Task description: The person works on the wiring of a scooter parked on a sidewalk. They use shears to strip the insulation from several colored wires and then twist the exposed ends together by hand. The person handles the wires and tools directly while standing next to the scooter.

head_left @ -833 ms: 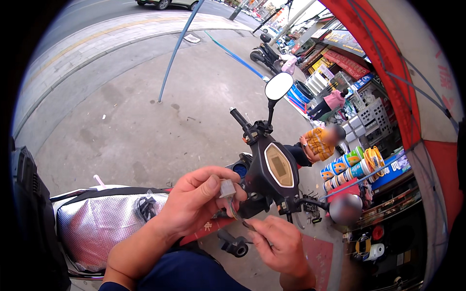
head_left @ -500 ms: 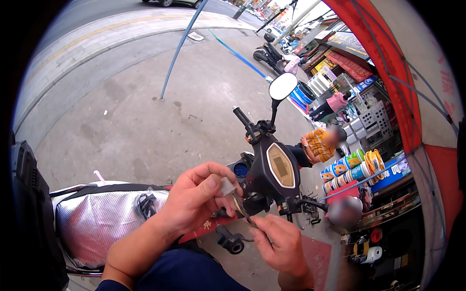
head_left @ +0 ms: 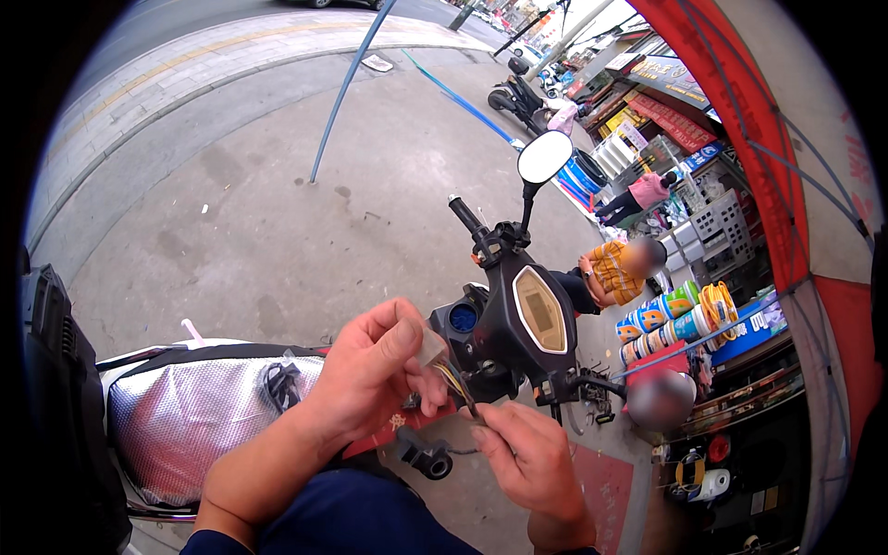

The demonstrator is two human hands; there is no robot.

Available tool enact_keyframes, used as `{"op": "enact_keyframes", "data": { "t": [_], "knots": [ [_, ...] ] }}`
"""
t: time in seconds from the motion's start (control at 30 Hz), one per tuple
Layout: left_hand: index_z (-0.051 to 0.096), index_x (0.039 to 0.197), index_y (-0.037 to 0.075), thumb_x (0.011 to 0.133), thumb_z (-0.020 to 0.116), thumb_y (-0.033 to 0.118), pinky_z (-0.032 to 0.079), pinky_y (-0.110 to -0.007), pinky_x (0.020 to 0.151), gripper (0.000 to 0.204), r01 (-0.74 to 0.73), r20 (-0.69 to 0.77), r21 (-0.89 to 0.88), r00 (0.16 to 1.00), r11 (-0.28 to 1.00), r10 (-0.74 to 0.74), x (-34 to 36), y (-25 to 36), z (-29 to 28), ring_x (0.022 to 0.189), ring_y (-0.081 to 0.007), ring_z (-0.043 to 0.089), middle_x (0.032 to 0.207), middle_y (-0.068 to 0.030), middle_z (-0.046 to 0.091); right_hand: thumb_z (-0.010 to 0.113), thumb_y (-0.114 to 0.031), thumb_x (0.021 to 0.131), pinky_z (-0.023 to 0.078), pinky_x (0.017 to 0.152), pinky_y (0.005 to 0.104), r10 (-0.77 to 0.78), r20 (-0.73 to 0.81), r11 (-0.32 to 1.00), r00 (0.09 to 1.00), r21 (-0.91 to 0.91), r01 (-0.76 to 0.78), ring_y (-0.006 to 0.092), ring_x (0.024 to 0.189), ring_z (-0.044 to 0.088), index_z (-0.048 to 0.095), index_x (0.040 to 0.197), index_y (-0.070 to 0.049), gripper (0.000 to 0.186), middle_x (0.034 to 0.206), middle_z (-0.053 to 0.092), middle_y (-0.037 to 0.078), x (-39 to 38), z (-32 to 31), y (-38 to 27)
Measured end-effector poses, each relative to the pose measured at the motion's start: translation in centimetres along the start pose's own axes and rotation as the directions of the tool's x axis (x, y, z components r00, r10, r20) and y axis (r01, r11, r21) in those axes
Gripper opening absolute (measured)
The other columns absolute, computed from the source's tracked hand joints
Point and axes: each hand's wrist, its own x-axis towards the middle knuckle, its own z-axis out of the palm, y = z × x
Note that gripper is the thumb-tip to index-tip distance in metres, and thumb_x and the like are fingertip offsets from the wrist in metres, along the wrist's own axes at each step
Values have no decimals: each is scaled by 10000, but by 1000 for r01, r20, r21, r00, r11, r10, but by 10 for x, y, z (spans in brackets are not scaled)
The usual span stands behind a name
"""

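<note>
My left hand (head_left: 370,370) pinches a whitish plastic wire connector (head_left: 432,348) between thumb and fingers. Several thin coloured wires (head_left: 450,377) run from it down to a dark cable. The cable is gripped in my right hand (head_left: 532,458), thumb against fingers. Below and between the hands a black ring-ended part, like a throttle housing (head_left: 425,453), hangs by a dark cord leading toward my right hand. Just beyond them stands an electric scooter's black handlebar cover with a display (head_left: 539,310). Its lower front is partly hidden by my hands.
A silver quilted cover (head_left: 203,416) lies over the seat at left. The scooter's mirror (head_left: 546,157) and handgrip (head_left: 465,215) stick out ahead. A seated person in yellow plaid (head_left: 612,273), paint buckets (head_left: 661,324) and a blue pole (head_left: 347,92) stand around.
The hanging black part has swung slightly left and up. Both hands keep their hold on the connector and cable, and the view has shifted slightly.
</note>
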Motion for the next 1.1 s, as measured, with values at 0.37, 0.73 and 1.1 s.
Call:
{"op": "enact_keyframes", "data": {
  "t": [0.37, 0.73, 1.1],
  "knots": [
    [441, 923, 117, 949, 595, 364, 478, -296, 391, 293, 91, -147, 111, 986, 990, -74, -1, 0, 3, 459, -221, 604, 630, -90, 574, 628, 8, 854, 450, 574, 300, 37, 4, 999, 999, 12, -37, 227, 616, 581, 649, 1055, 28, 203, 721, 595, 113, 0, 0, 1],
    [478, 922, 62, 1004, 502, 343, 511, -305, 531, 294, 25, -89, 99, 996, 995, -16, 0, -1, 1, 587, -223, 637, 754, -148, 625, 602, -20, 903, 459, 599, 261, 191, -53, 957, 980, 231, -174, 145, 648, 589, 646, 1055, 42, 170, 726, 610, 74, 2, 5, 8],
    [597, 1214, 22, 1014, 501, 269, 489, -306, 868, 332, 109, 96, 815, 943, 569, -319, -15, -39, -70, 976, -147, 606, 1056, -75, 650, 527, -162, 987, 441, 574, 234, 458, 19, 481, 889, 836, -266, 110, 632, 552, 610, 1009, 41, 221, 681, 567, 25, 65, -3, 78]
  ]
}}
